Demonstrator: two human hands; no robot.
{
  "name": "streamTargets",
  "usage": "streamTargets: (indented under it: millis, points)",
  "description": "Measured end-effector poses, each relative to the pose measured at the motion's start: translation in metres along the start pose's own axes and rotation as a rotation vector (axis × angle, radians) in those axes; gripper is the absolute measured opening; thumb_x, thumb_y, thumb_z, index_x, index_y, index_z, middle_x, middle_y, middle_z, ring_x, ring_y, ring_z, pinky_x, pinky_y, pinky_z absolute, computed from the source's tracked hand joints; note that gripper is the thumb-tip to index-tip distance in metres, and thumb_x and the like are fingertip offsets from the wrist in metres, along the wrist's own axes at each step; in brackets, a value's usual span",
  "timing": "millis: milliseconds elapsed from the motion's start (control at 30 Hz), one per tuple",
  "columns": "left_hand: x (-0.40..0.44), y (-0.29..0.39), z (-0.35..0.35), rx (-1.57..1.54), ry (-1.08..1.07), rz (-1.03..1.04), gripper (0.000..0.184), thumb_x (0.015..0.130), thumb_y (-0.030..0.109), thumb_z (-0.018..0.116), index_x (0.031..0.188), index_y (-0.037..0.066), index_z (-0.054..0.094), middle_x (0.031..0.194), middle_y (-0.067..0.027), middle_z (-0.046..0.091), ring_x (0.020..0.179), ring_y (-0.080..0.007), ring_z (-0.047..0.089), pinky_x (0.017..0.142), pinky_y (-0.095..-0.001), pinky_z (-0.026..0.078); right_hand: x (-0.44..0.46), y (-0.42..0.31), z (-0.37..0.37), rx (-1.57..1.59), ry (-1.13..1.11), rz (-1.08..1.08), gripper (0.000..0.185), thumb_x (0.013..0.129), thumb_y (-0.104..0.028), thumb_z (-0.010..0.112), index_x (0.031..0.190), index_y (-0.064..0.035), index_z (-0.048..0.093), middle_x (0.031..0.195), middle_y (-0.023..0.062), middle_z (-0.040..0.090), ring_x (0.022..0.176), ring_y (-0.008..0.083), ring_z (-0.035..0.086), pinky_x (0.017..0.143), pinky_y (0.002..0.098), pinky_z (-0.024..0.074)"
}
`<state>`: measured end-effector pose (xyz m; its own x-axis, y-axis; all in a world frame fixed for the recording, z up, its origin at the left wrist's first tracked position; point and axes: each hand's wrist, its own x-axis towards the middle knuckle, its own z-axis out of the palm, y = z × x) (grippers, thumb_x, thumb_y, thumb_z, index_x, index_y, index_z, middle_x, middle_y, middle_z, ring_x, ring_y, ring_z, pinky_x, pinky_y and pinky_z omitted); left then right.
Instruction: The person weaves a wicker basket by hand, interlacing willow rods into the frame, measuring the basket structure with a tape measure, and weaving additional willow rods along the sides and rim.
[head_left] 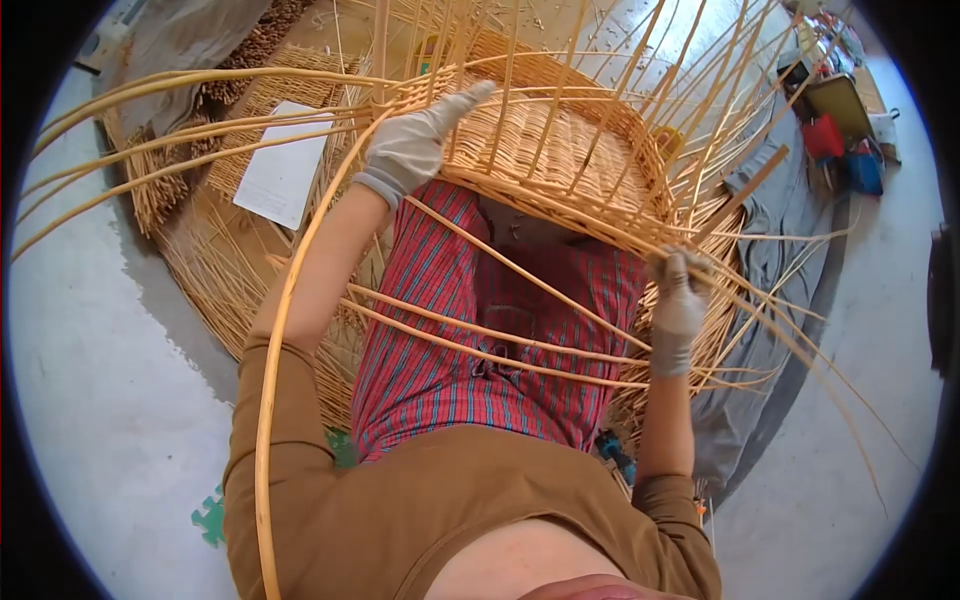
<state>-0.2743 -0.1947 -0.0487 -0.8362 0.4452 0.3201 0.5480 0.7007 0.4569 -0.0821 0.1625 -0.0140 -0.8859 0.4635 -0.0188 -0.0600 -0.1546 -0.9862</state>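
Observation:
A half-woven wicker basket (556, 130) is tilted over my knees, its upright stakes fanning upward. My left hand (410, 145), in a pale glove, is closed around its near left corner, one digit stretched along the weave. My right hand (680, 295), also gloved, is closed at the near right corner on thin willow rods (790, 335) that trail off to the right. A thicker rod (290, 280) curves from the left corner down past my left arm. Several long rods (200, 128) stick out leftward from that corner. Loose rods (500, 345) cross over my lap.
A white sheet (285, 165) lies at the left on woven wicker panels (270, 95). Bundles of cut rods (165, 185) stand at the far left. Grey cloth (765, 330) is spread at the right. A red container (823, 138) and a blue one (864, 172) sit at the upper right.

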Motion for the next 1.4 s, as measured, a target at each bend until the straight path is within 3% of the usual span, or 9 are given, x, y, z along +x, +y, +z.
streamTargets:
  millis: [267, 400, 600, 733, 867, 1000, 1133, 1300, 1400]
  points:
    - [-0.010, 0.019, -0.017, -0.042, 0.005, -0.246, 0.070, 0.087, -0.008, 0.044, 0.145, 0.032, 0.045, 0.133, -0.0007, 0.062, 0.092, -0.0236, 0.071, 0.076, -0.0321, 0.057, -0.024, 0.016, 0.007, 0.041, -0.031, -0.233, 0.012, 0.097, -0.012, 0.063, 0.099, -0.0087, 0.052, 0.098, 0.0147, 0.070, 0.085, 0.0240, 0.068, 0.069, 0.0336, 0.0579]
    - [-0.019, 0.036, 0.053, -0.502, 0.254, -0.306, 0.042, 0.101, 0.018, 0.050, 0.142, 0.025, 0.050, 0.120, -0.0128, 0.068, 0.092, -0.0274, 0.071, 0.076, -0.0374, 0.054, -0.029, 0.048, 0.003, 0.211, -0.085, -0.079, 0.012, 0.094, -0.011, 0.066, 0.100, -0.0103, 0.055, 0.102, 0.0155, 0.070, 0.088, 0.0239, 0.068, 0.070, 0.0359, 0.0614]
    - [-0.002, 0.049, 0.059, -0.305, -0.314, -0.674, 0.045, 0.103, 0.046, 0.043, 0.131, 0.012, 0.055, 0.093, -0.0200, 0.071, 0.086, -0.0301, 0.071, 0.078, -0.0411, 0.054, -0.005, 0.049, 0.001, 0.245, -0.085, 0.091, 0.009, 0.094, -0.009, 0.066, 0.097, -0.0085, 0.058, 0.103, 0.0133, 0.069, 0.090, 0.0230, 0.067, 0.069, 0.0354, 0.0611]
    - [-0.002, 0.052, 0.019, -0.900, -0.491, -0.645, 0.027, 0.097, 0.035, 0.062, 0.105, 0.010, 0.058, 0.070, 0.0005, 0.059, 0.043, -0.0087, 0.050, 0.035, -0.0274, 0.043, 0.041, 0.047, 0.001, 0.004, 0.086, 0.152, 0.009, 0.095, -0.009, 0.065, 0.098, -0.0051, 0.058, 0.099, 0.0116, 0.067, 0.090, 0.0210, 0.067, 0.071, 0.0324, 0.0611]
    - [-0.001, 0.066, 0.028, -0.910, -0.385, -0.731, 0.018, 0.094, 0.024, 0.069, 0.097, 0.010, 0.059, 0.064, -0.0001, 0.057, 0.041, -0.0086, 0.048, 0.035, -0.0273, 0.041, 0.066, 0.001, 0.029, -0.261, -0.046, 0.154, 0.008, 0.095, -0.007, 0.064, 0.097, -0.0035, 0.057, 0.098, 0.0118, 0.067, 0.087, 0.0192, 0.068, 0.071, 0.0284, 0.0573]
    - [-0.007, 0.070, 0.045, -0.908, -0.237, -0.803, 0.020, 0.092, 0.023, 0.071, 0.085, 0.009, 0.059, 0.054, 0.0006, 0.052, 0.040, -0.0106, 0.049, 0.036, -0.0276, 0.041, 0.111, -0.062, 0.128, -0.422, -0.382, -0.287, 0.007, 0.089, -0.002, 0.069, 0.092, -0.0015, 0.063, 0.096, 0.0072, 0.070, 0.088, 0.0144, 0.067, 0.080, 0.0270, 0.0534]
    - [-0.016, 0.064, 0.082, -0.810, 0.053, -0.746, 0.027, 0.097, 0.032, 0.063, 0.093, 0.006, 0.065, 0.054, -0.0029, 0.054, 0.041, -0.0137, 0.053, 0.039, -0.0317, 0.044, 0.182, -0.012, 0.252, -0.753, -0.287, -0.899, 0.042, 0.093, -0.009, 0.063, 0.135, -0.0106, 0.057, 0.132, 0.0097, 0.060, 0.104, 0.0242, 0.065, 0.102, 0.0306, 0.0482]
    - [0.000, 0.061, 0.065, -0.592, -0.089, -0.819, 0.038, 0.097, 0.044, 0.058, 0.097, 0.008, 0.069, 0.067, -0.0158, 0.065, 0.054, -0.0223, 0.063, 0.058, -0.0390, 0.051, 0.175, 0.013, 0.304, 0.299, -0.034, -0.649, 0.035, 0.102, -0.015, 0.048, 0.137, -0.0168, 0.054, 0.127, 0.0023, 0.059, 0.081, 0.0096, 0.057, 0.067, 0.0219, 0.0501]
    - [0.004, 0.069, 0.050, -0.832, -0.171, -0.886, 0.029, 0.094, 0.034, 0.067, 0.086, 0.006, 0.064, 0.061, -0.0098, 0.062, 0.051, -0.0175, 0.061, 0.048, -0.0349, 0.048, 0.155, 0.061, 0.168, 0.171, -0.075, -0.303, 0.039, 0.105, -0.037, 0.040, 0.134, -0.0156, 0.055, 0.100, 0.0007, 0.060, 0.066, 0.0075, 0.045, 0.056, 0.0230, 0.0437]
